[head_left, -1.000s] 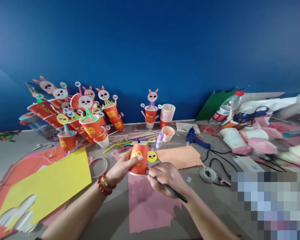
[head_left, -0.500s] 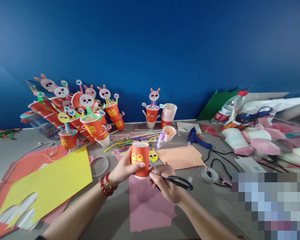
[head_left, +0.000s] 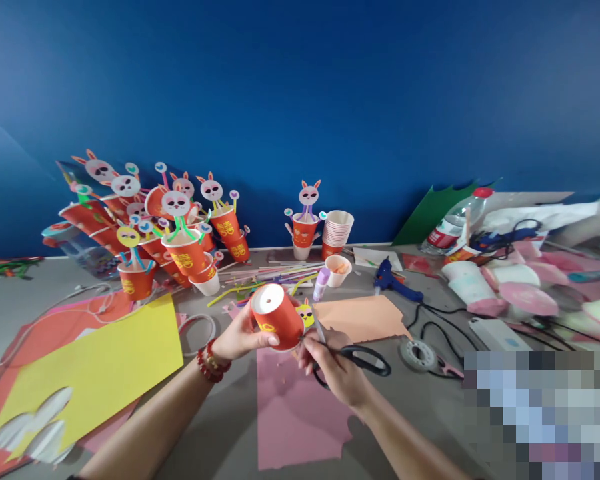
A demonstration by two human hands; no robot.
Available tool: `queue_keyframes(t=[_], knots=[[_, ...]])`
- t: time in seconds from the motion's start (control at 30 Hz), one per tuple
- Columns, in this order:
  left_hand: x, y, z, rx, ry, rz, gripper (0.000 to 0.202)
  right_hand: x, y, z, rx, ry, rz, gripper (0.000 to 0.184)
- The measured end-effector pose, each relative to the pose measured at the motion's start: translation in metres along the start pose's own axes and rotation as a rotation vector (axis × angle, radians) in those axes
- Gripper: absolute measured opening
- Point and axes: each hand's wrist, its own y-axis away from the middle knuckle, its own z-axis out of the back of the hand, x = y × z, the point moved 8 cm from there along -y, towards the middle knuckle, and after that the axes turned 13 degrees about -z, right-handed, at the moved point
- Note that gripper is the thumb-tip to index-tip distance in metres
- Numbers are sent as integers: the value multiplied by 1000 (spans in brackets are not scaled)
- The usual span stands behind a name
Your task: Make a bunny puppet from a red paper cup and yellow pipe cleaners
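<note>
My left hand (head_left: 241,338) is wrapped round a red paper cup (head_left: 282,323) with yellow print. The cup is tilted, and its white bottom, with a small dark hole in it, faces up toward me. In my right hand (head_left: 338,372) is a pair of scissors (head_left: 367,359), black loops pointing right and blade upward. The right fingertips are close to the cup's lower right edge; whether they touch it I cannot tell. Just behind the cup lies a yellow rabbit-face cutout (head_left: 306,313). A pink paper sheet (head_left: 300,420) lies below both hands.
Rabbit-topped cups (head_left: 185,257) crowd the back left, with one rabbit cup (head_left: 304,230) beside a cup stack (head_left: 338,230). A glue stick (head_left: 321,285), blue glue gun (head_left: 395,280), tape roll (head_left: 419,353) and black cables lie rightward. Yellow paper (head_left: 105,367) covers the left.
The cup has tipped from showing its printed side to showing its holed white bottom. My right hand and the scissors have stayed close beside it, shifting only slightly.
</note>
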Motion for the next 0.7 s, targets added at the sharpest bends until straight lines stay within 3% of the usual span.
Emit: queue_keyframes(t=[0.13,0.23,0.3,0.43,0.6,0.7], knots=[[2,-2,4,56,56,42,79,29,8,9,-191,381,307,38],[1,-4,6,-27,289,114,81,41,11,9,-318,613,453,31],[2,-3,7,-102,388,189,71,44,11,9,-398,734,498,26],[0,-1,5,-120,419,298,36,45,10,7,-471,879,572,20],[8,7,-4,-138,463,427,49,43,7,9,-466,951,580,21],[13,9,-7,-125,403,411,46,44,8,10,-474,966,591,23]])
